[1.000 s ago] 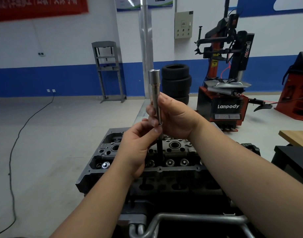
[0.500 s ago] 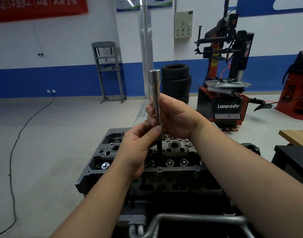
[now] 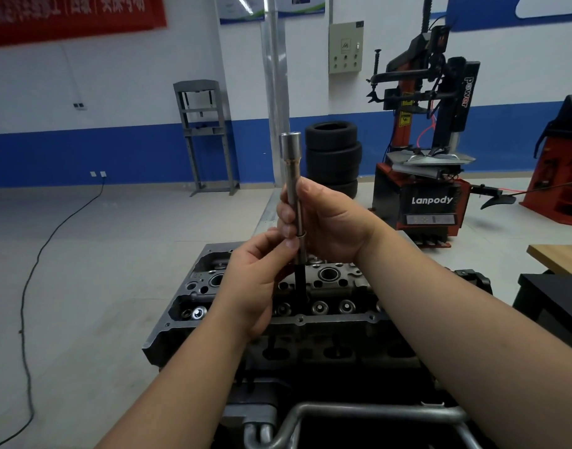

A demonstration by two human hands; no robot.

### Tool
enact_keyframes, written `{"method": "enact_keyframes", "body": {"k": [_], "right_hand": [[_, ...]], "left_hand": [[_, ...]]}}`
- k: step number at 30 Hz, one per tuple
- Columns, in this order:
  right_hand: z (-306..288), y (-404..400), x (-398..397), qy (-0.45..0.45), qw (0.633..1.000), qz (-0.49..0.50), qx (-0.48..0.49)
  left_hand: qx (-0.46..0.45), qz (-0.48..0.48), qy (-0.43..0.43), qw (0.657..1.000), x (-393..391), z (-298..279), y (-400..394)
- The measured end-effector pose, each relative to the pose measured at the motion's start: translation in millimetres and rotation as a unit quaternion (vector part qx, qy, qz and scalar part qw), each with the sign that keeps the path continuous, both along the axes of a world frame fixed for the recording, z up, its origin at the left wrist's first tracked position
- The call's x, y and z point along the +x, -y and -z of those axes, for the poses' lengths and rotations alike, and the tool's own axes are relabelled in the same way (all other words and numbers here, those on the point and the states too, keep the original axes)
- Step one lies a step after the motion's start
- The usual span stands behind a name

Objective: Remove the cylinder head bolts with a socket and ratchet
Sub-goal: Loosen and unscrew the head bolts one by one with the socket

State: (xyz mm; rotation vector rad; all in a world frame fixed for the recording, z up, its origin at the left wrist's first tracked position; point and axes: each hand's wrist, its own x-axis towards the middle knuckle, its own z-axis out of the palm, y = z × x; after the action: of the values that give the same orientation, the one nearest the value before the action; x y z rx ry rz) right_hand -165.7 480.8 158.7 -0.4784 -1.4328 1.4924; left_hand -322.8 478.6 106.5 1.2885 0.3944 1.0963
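Workshop floor and stacked tyres [image 3: 333, 157] lie behind. Right hand [image 3: 326, 225] curls its fingers around the upright socket extension [image 3: 292, 189], above the cylinder head [image 3: 330, 286]. Left hand [image 3: 255, 280] pinches just below, at the collar. Lower shaft is dark; its tip is hidden.

Place: a vehicle repair or training workshop.
Engine: a bare cylinder head [image 3: 310, 306] on a stand, just below the hands.
Machinery: a red and black tyre changer [image 3: 430, 163] marked "Lanpody", beyond the right hand [image 3: 330, 222] and to its right.
Tyres: a stack of tyres [image 3: 331, 157] directly behind the hands, against the wall.
Press: a grey shop press frame [image 3: 207, 137], beyond the left hand [image 3: 255, 280] and to its left.
Room: white walls with a blue band, pale concrete floor [image 3: 116, 254].
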Motion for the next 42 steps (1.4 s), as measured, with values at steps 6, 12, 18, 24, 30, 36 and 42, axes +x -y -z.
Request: {"method": "enact_keyframes", "body": {"k": [6,12,18,24,30,36,42], "right_hand": [[-1.0,2.8,1.0,-0.007,1.0,-0.007,-0.025],[-0.6,2.7,-1.5,0.002,1.0,0.002,0.009],[-2.0,3.7,-0.7,-0.006,1.0,-0.009,-0.028],[-1.5,4.2,-1.6,-0.023,1.0,-0.012,-0.001],[-0.6,1.2,-1.2,-0.001,1.0,0.014,-0.018],[0.0,3.7,-0.1,0.007,1.0,0.004,-0.003],[0.4,1.9,-1.7,-0.012,1.0,-0.008,-0.003]], "left_hand": [[-0.006,0.012,0.001,1.0,-1.4,-1.5,2.5],[0.01,-0.027,-0.007,1.0,2.0,0.1,2.3],[-0.019,0.025,0.0,1.0,-2.5,-2.0,2.0],[0.014,-0.021,-0.017,1.0,1.7,-0.6,3.6],[-0.013,0.017,0.0,1.0,-0.5,-2.6,2.5],[0.008,-0.01,-0.007,1.0,-0.2,-1.1,3.6],[0.006,0.007,-0.019,1.0,-0.5,-1.7,2.6]]}}
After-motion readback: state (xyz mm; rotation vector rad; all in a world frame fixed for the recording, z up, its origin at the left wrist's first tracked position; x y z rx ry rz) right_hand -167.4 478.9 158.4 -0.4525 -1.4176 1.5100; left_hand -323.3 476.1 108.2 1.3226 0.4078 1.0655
